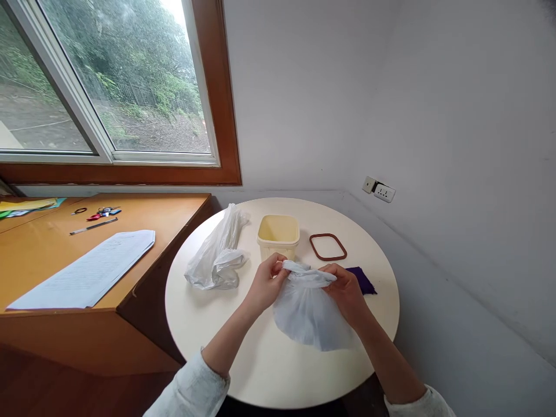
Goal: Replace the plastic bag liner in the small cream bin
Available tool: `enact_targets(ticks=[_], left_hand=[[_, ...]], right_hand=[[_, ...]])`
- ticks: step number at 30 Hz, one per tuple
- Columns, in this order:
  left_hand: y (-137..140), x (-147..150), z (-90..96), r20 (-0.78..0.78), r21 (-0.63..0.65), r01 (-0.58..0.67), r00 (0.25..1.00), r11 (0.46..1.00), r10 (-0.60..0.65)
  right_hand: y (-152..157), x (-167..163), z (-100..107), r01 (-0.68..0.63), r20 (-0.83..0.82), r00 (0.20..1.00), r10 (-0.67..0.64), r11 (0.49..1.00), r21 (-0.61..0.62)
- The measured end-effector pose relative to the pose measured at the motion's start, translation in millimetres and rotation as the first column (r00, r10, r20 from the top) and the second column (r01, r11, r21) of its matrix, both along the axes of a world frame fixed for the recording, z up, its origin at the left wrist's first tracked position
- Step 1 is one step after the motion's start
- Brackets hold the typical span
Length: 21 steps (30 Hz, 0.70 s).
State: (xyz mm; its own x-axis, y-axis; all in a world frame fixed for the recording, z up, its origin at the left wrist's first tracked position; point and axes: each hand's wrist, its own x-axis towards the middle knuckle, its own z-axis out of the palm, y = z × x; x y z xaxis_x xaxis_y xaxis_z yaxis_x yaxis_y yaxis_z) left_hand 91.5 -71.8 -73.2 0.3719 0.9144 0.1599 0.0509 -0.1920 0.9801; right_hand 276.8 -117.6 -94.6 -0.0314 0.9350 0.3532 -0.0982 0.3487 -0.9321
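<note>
A thin white plastic bag (pixel 310 315) hangs from both hands over the front half of the round table. My left hand (pixel 269 281) pinches the left side of its gathered rim, fingers closed. On the other side, my right hand (pixel 343 286) grips the rim with its fingers closed. Just beyond the hands stands a cream plastic bin (pixel 278 240), its top open. Behind my right hand lies a dark purple cloth (pixel 364 280), partly hidden by that hand. Whether the bag has anything in it I cannot tell.
On the round white table (pixel 204 333), another crumpled plastic bag (pixel 219 255) lies at the left. A brown rounded-square ring (pixel 311 248) lies at the back right. A wooden desk (pixel 174 223) to the left bears papers (pixel 87 269), a pen (pixel 93 226) and keys (pixel 104 213).
</note>
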Motion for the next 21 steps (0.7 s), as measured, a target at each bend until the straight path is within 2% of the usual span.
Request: enact_targets(ticks=[3, 5, 8, 12, 16, 19, 21], left_hand=[[-1.3, 0.1, 3.3, 0.089, -0.107, 0.036, 0.996, 0.994, -0.027], [-2.5, 0.5, 5.1, 0.138, -0.130, 0.037, 0.990, 0.991, -0.018], [-4.1, 0.8, 5.9, 0.177, -0.140, 0.043, 0.984, 0.989, -0.018], [-5.6, 0.3, 4.7, 0.166, -0.185, 0.066, 0.986, 0.981, -0.035], [-5.2, -0.8, 3.9, 0.160, -0.220, 0.055, 0.987, 0.974, -0.019], [-3.3, -1.1, 3.5, 0.124, -0.207, -0.047, 0.989, 0.977, 0.074], [-2.2, -0.7, 2.8, 0.124, -0.198, -0.103, 0.984, 0.975, 0.129]], right_hand=[[-0.2, 0.1, -3.1, -0.080, -0.203, 0.977, 0.058, 0.992, -0.102], [-1.1, -1.0, -3.6, -0.110, -0.297, 0.953, 0.062, 0.983, -0.149], [-3.2, -2.6, -2.1, -0.144, -0.369, 0.927, 0.067, 0.972, -0.186], [-4.2, -3.0, -2.5, -0.180, -0.427, 0.900, 0.090, 0.968, -0.175], [-0.4, -0.9, -6.2, -0.175, -0.360, 0.928, 0.100, 0.968, -0.181], [0.6, 1.1, -3.6, -0.111, -0.233, 0.970, 0.064, 0.975, -0.193], [-2.6, 0.8, 2.3, -0.063, -0.106, 0.993, 0.048, 0.987, -0.144]])
